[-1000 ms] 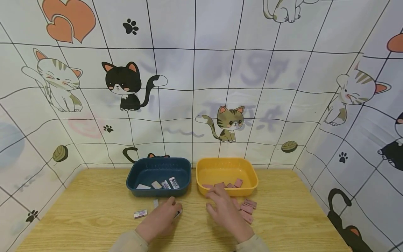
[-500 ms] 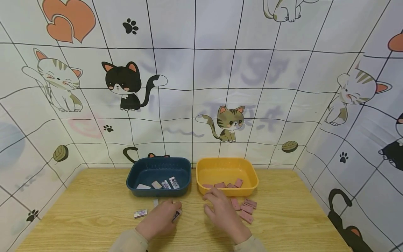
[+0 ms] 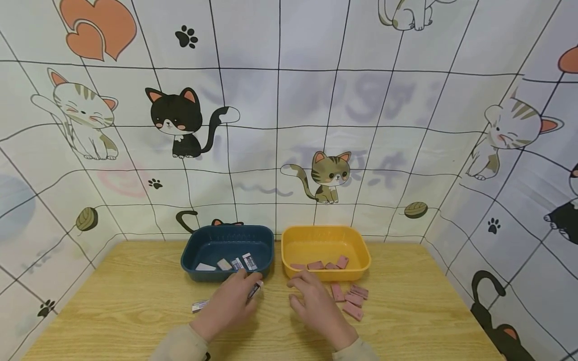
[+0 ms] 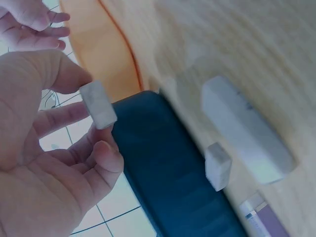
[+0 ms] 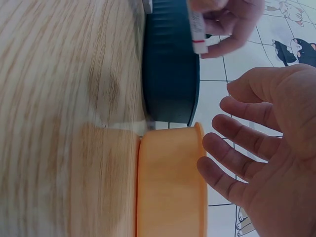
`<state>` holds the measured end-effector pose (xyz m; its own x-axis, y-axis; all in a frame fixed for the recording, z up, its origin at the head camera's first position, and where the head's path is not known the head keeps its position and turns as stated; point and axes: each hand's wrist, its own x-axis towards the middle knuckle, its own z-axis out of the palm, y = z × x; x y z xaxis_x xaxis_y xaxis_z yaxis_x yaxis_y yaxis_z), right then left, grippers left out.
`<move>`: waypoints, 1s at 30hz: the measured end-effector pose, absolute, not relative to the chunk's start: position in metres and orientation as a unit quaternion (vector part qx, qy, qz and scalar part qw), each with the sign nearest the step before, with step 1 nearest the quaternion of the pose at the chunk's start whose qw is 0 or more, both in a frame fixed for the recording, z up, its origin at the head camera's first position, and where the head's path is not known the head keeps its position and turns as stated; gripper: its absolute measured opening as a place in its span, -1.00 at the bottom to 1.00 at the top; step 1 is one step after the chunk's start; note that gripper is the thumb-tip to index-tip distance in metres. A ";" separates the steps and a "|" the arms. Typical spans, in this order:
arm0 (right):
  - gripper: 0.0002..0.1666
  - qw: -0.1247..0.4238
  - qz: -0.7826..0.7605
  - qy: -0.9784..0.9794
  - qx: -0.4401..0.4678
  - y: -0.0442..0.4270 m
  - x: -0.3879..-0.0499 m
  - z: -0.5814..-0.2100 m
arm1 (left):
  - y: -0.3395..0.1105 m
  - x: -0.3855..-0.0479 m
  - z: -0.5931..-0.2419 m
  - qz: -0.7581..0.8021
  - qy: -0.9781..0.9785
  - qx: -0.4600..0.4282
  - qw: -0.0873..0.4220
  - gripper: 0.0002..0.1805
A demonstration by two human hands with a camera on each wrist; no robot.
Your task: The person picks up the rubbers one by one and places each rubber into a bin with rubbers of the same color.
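Observation:
My left hand [image 3: 228,307] pinches a white eraser with a dark printed sleeve [image 3: 255,289] between thumb and fingertips, just in front of the blue bin [image 3: 226,276]. In the left wrist view, the white end of this eraser [image 4: 98,105] faces the camera. My right hand [image 3: 319,310] hovers before the yellow bin [image 3: 331,275]; its fingers are relaxed and slightly bent, with nothing in them, as the right wrist view shows. Several pink erasers [image 3: 353,300] lie beside it to the right. Left of my left hand lies another sleeved white eraser [image 3: 199,306].
Several white erasers [image 3: 249,261] are in the blue bin, and several pink ones [image 3: 315,265] in the yellow bin. Both bins stand side by side at the back of the wooden table [image 3: 406,311], against a cat-patterned cloth [image 3: 253,150].
My left hand has lifted the eraser and moved forward toward the blue bin, now covering a small white eraser on the table. My right hand has shifted slightly left.

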<state>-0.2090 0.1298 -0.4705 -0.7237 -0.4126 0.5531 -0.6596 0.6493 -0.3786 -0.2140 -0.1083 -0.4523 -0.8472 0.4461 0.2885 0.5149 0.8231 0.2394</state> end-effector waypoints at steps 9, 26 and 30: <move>-0.77 0.199 0.288 -0.889 0.295 0.129 -0.211 -0.469 | -0.109 -0.229 -0.432 -0.156 -0.938 -0.251 0.180 -0.53; -0.73 0.149 0.283 -0.908 0.269 0.131 -0.211 -0.460 | -0.097 -0.268 -0.408 -0.145 -0.948 -0.233 0.159 -0.60; -0.69 0.145 0.275 -0.913 0.264 0.130 -0.213 -0.459 | -0.095 -0.276 -0.407 -0.145 -0.954 -0.225 0.136 -0.67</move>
<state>-0.2126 0.1299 -0.4585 -0.8188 -0.4018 0.4101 -0.5614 0.7096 -0.4257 -0.2764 -0.0949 -0.4065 -0.8620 0.3898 0.3242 0.4683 0.8570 0.2148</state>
